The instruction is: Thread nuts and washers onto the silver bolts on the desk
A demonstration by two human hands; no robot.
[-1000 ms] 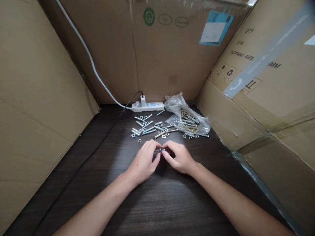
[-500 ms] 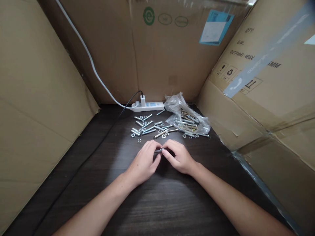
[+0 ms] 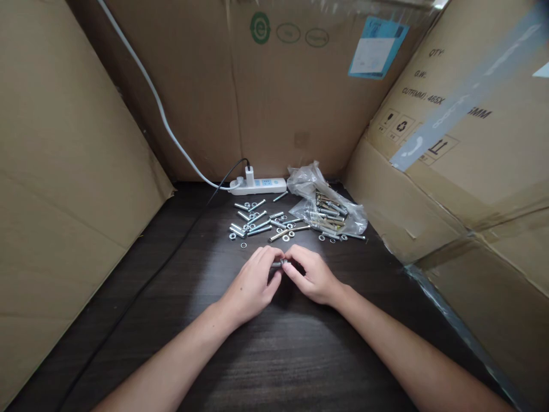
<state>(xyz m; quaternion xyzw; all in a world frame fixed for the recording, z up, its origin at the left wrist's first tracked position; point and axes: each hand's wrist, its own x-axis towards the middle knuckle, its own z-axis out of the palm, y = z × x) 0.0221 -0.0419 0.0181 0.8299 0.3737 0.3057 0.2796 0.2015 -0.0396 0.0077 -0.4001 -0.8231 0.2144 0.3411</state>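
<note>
Fingertip work here, dead centre: our left hand point(image 3: 254, 281) pinches the shank of a metal bolt point(image 3: 277, 264), our right hand point(image 3: 312, 274) pinches its other end, fingertips close together above the table point(image 3: 274, 366). We probably do best with both ends in one line, wrists quiet, pressure light; a crooked push could bind the part, though our fingers hide how it seats. Loose bolts point(image 3: 258, 231) and washers point(image 3: 286, 238) lie at twelve o'clock, the plastic bag point(image 3: 302, 174) at one.
</note>
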